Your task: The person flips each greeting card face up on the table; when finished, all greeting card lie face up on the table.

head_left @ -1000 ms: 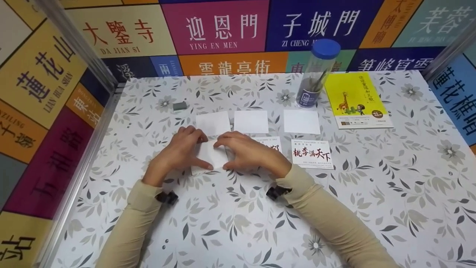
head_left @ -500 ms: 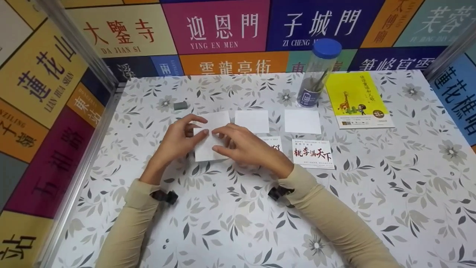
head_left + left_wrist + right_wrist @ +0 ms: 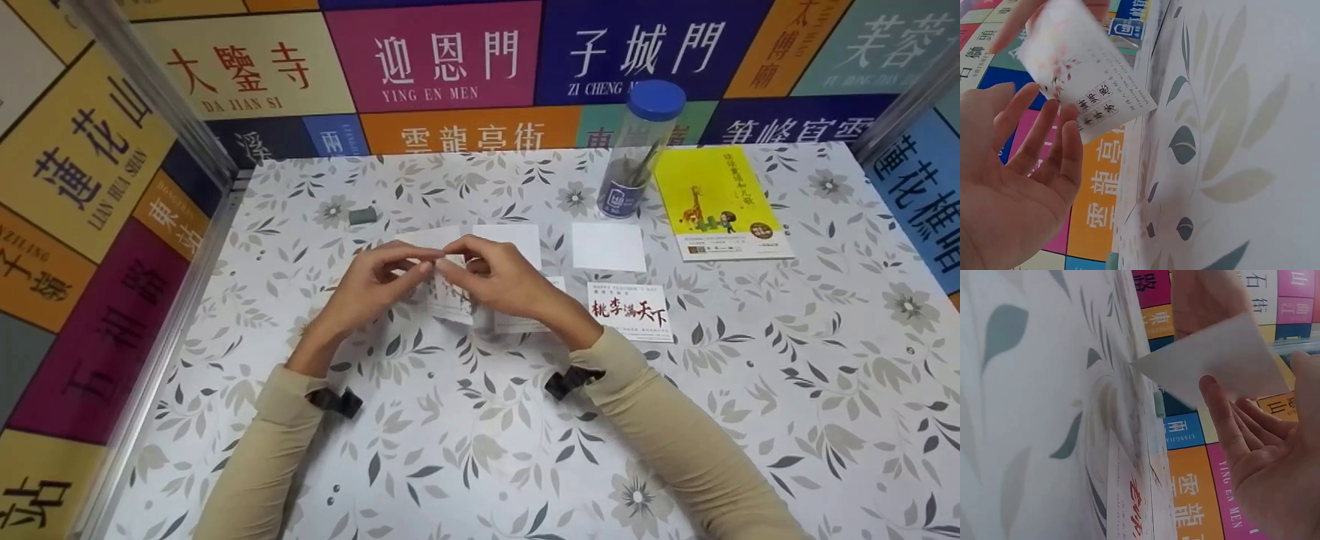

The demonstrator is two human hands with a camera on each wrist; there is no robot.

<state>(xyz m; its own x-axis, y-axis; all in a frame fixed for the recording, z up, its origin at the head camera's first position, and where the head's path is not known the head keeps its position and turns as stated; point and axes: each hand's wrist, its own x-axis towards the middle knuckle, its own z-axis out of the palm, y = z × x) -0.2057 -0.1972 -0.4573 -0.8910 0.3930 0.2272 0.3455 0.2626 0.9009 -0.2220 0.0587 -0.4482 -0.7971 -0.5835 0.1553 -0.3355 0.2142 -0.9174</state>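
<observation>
Between both hands stands a small card (image 3: pixel 451 301), raised and tilted above the patterned tabletop. Pink flowers and characters cover the side of the card (image 3: pixel 1086 73) seen in the left wrist view; its other side looks plain white in the right wrist view. The left hand (image 3: pixel 375 289) pinches the top edge with thumb and fingers. Close beside it, the right hand (image 3: pixel 506 281) pinches the same edge, fingertips nearly meeting the left ones. A printed card (image 3: pixel 525 321) lies partly hidden under the right hand, and a white card (image 3: pixel 427 235) behind the left fingers.
Two more white cards lie at the back, one partly covered by the right hand, the other (image 3: pixel 608 247) farther right. In front of that is a red-lettered card (image 3: pixel 628 311). A blue-lidded clear jar (image 3: pixel 641 150), yellow booklet (image 3: pixel 720 199) and small grey block (image 3: pixel 363 216) stand behind.
The card, first flat and white side up between the hands, has been lifted and tipped upright, its printed face now showing. Both hands have moved back and drawn together at its top edge.
</observation>
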